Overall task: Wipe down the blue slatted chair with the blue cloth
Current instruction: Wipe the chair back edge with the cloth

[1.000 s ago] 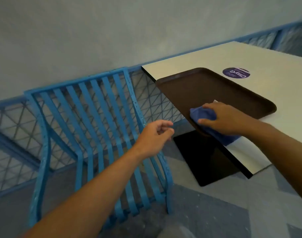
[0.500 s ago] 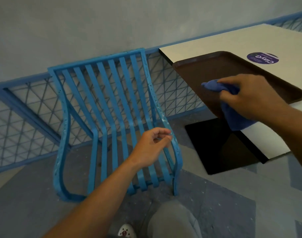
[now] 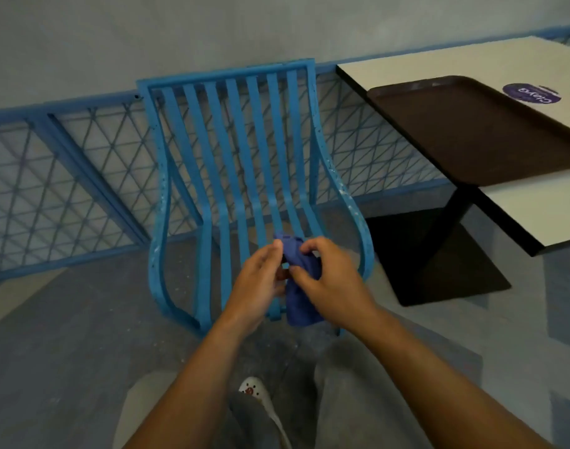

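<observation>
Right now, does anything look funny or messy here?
The blue slatted chair has pale specks along its side rails, like chipped paint or dirt. The brown tray sticks out past the white table's edge. Both hands hold the blue cloth.

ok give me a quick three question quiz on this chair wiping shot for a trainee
1. True or false: the blue cloth is lying on the brown tray.
2. Which hands hold the cloth? A) left only B) right only C) both
3. Fill in: the tray sits on the white ____.

Key
1. False. The cloth is bunched between the left hand and right hand, in front of the blue chair.
2. C
3. table
</observation>
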Demonstrator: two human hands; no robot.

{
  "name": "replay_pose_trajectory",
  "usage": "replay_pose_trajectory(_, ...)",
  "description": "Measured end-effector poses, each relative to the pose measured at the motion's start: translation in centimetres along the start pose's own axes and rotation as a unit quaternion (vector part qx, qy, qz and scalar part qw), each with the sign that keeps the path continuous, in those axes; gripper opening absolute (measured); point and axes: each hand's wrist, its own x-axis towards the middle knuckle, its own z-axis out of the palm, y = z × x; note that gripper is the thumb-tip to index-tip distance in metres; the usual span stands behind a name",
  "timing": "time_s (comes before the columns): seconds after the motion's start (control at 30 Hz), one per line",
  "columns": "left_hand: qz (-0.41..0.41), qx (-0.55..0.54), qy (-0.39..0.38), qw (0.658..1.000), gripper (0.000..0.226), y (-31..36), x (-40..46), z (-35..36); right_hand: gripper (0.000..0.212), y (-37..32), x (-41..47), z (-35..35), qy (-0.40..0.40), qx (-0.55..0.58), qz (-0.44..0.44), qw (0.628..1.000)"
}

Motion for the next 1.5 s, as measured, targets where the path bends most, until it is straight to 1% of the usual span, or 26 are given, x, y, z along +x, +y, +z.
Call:
replay_pose_trajectory(0.07,-0.015,0.008,0.029,0.999,0.043,-1.1,-1.1,-1.7,0.026,0.4,-1.0,2.9,-0.005,0.015,0.005,1.000)
replay_pose_trajectory(0.13,-0.021,0.005,0.054,0.998,0.043,-2.4,-2.1,-3.4,0.025,0.3,-1.9,5.5,-0.012,0.019,-0.012,1.000)
replay_pose_trajectory(0.23,-0.031,0.011,0.094,0.995,0.028,-4.1,-2.9,-5.4,0.023,0.4,-3.0,8.1,-0.048,0.026,-0.009,0.998)
replay_pose_trajectory(0.3,-0.040,0.005,0.122,0.992,0.018,-5.2,-3.2,-6.0,0.030,0.5,-3.8,9.0,-0.081,0.023,0.000,0.996)
replay_pose_trajectory(0.37,-0.050,-0.002,0.144,0.988,0.016,-6.0,-3.2,-6.1,0.038,0.8,-4.3,9.3,-0.114,0.015,0.003,0.993)
replay_pose_trajectory(0.47,-0.058,-0.016,0.153,0.986,0.022,-6.4,-2.8,-5.3,0.047,1.4,-4.3,8.6,-0.139,0.001,-0.001,0.990)
replay_pose_trajectory(0.57,-0.059,-0.004,0.148,0.987,0.029,-6.4,-1.4,-3.5,0.048,2.6,-3.9,7.3,-0.123,0.014,0.023,0.992)
replay_pose_trajectory(0.63,-0.052,0.020,0.149,0.987,0.026,-6.4,-0.2,-2.2,0.050,3.7,-3.7,6.2,-0.108,0.032,0.036,0.993)
replay_pose_trajectory(0.73,-0.038,0.055,0.102,0.993,0.020,-6.6,1.8,-0.4,0.057,5.5,-3.0,3.8,-0.106,0.059,0.044,0.992)
replay_pose_trajectory(0.8,-0.033,0.083,0.060,0.994,0.019,-7.1,3.1,1.0,0.063,6.8,-2.2,1.8,-0.123,0.044,0.044,0.990)
replay_pose_trajectory(0.87,-0.030,0.119,0.023,0.992,0.016,-7.8,4.5,2.6,0.064,8.4,-1.2,-0.3,-0.138,0.015,0.046,0.989)
replay_pose_trajectory(1.0,0.015,0.221,-0.033,0.975,0.012,-9.4,7.6,5.0,0.061,12.0,0.4,-3.7,-0.137,-0.031,0.100,0.985)
replay_pose_trajectory(1.1,0.027,0.266,-0.077,0.960,0.017,-9.8,10.1,6.1,0.058,13.8,1.2,-5.0,-0.143,-0.046,0.117,0.982)
replay_pose_trajectory(1.2,0.054,0.269,-0.100,0.956,0.024,-9.7,12.9,7.4,0.052,15.1,2.9,-6.6,-0.122,-0.042,0.107,0.986)
replay_pose_trajectory(1.27,0.073,0.256,-0.083,0.960,0.023,-9.6,14.8,8.2,0.041,16.0,4.7,-8.3,-0.097,-0.060,0.104,0.988)
replay_pose_trajectory(1.33,0.083,0.227,-0.046,0.969,0.017,-9.8,16.7,8.6,0.027,17.1,6.4,-9.8,-0.037,-0.077,0.097,0.992)
replay_pose_trajectory(1.4,0.073,0.189,-0.019,0.979,0.015,-10.4,17.9,8.6,0.023,18.3,7.3,-10.3,0.043,-0.084,0.105,0.990)
replay_pose_trajectory(1.43,0.063,0.173,-0.016,0.983,0.014,-10.8,18.3,8.6,0.022,18.8,7.5,-10.3,0.068,-0.085,0.116,0.987)
replay_pose_trajectory(1.5,0.041,0.155,-0.027,0.987,0.012,-11.6,18.8,8.8,0.018,19.8,7.4,-9.6,0.074,-0.090,0.142,0.983)
